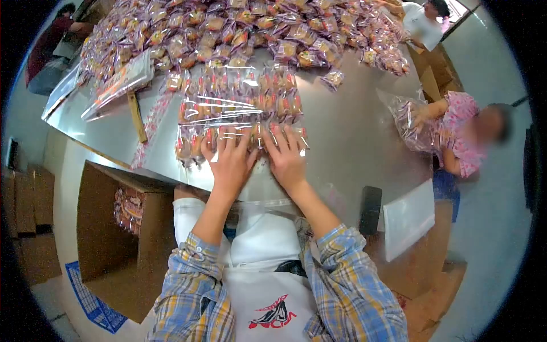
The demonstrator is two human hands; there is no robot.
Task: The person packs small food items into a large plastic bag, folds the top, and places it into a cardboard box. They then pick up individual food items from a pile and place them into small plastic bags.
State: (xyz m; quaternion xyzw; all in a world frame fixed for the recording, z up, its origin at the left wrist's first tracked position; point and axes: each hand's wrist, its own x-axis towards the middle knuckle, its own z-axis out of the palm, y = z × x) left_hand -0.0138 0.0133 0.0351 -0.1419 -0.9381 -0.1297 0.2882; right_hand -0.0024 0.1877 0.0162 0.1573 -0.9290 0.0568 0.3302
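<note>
Clear plastic bag (242, 108), one, lying flat on the metal table (347, 142) directly before the wearer, filled with small wrapped packets in three rows, glossy with reflections. Left hand (231, 162): palm down, fingers spread, fingertips on the near row of the bag. Right hand (286, 159): palm down beside it, fingers likewise parted and resting on the same row, toward its right end; neither hand pinches anything that can be made out. Sleeves, blue, yellow and white plaid, both rolled back from the wrists. Heap of loose wrapped packets (228, 28), purple-edged, spread across the far part of the table, one packet (332, 79) lying just off its near edge. Printed plastic bags (122, 82), stacked at the table's left, with a narrow wooden strip (137, 117) reaching out from beneath. Cardboard box (108, 251), open, below the table's left edge, wrapped goods inside; blue crate (94, 299) beside it. At the near right, a dark oblong object (371, 210) next to a pale stack of plastic sheets (408, 219). Co-worker (464, 134), pink patterned top, at the right edge, hands on another clear bag (407, 122).
</note>
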